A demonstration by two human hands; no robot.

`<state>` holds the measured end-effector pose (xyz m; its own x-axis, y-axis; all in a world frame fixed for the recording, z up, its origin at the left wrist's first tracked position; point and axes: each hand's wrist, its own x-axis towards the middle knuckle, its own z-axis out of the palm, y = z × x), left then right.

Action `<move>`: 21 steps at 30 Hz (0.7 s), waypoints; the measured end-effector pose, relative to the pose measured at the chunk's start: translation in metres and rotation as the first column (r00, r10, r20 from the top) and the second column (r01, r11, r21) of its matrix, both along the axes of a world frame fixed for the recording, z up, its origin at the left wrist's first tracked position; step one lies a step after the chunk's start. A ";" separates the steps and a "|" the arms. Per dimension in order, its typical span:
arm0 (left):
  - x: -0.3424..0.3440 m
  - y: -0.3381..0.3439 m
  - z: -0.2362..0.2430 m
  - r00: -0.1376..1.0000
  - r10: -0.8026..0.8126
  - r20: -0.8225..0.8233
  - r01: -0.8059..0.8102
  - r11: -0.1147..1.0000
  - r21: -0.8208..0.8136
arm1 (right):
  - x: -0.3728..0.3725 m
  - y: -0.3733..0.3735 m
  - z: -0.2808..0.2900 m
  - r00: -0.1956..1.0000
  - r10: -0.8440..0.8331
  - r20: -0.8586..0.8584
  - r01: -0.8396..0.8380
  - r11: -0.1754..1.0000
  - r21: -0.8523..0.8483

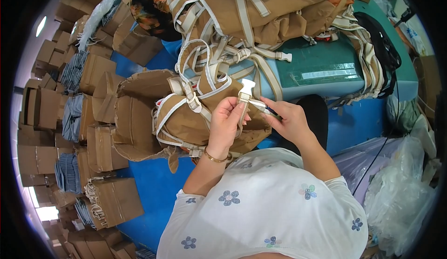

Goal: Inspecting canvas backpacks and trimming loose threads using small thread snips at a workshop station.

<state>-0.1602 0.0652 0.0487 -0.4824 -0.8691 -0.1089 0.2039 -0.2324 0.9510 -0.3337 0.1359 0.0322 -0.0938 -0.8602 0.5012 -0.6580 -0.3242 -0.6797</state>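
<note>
My left hand (227,115) is closed, its thumb and fingers pinching a beige-and-white webbing strap (243,112) just below a white plastic side-release buckle (247,87). My right hand (289,119) grips a slim tool (270,111) with pale tips and a dark part by the fingers; its exact kind is too small to tell. Those tips meet the webbing beside the buckle's base. Under both hands a tan backpack (219,98) with white piping lies across my lap and an open carton. Another white buckle (193,101) sits on the bag's left strap.
More tan backpacks (279,23) are piled on a green-topped table (316,65) ahead, with straps trailing over its edge. An open cardboard box (135,114) stands at my left, before stacked cartons (116,201). Clear plastic bags (396,194) heap at the right. The floor (158,184) is blue.
</note>
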 end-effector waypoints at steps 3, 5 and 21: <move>-0.002 -0.001 -0.002 1.000 0.007 -0.014 -0.007 1.000 0.004 | -0.002 0.000 0.001 0.999 -0.010 -0.053 0.012 0.999 0.040; -0.004 -0.003 -0.003 1.000 0.013 -0.013 -0.012 1.000 0.010 | -0.003 -0.002 0.002 0.998 -0.013 -0.054 0.014 1.000 0.027; 0.005 0.001 -0.001 0.989 -0.147 0.012 0.147 0.989 -0.033 | 0.002 -0.001 -0.011 0.868 -0.039 0.495 -0.025 0.992 0.121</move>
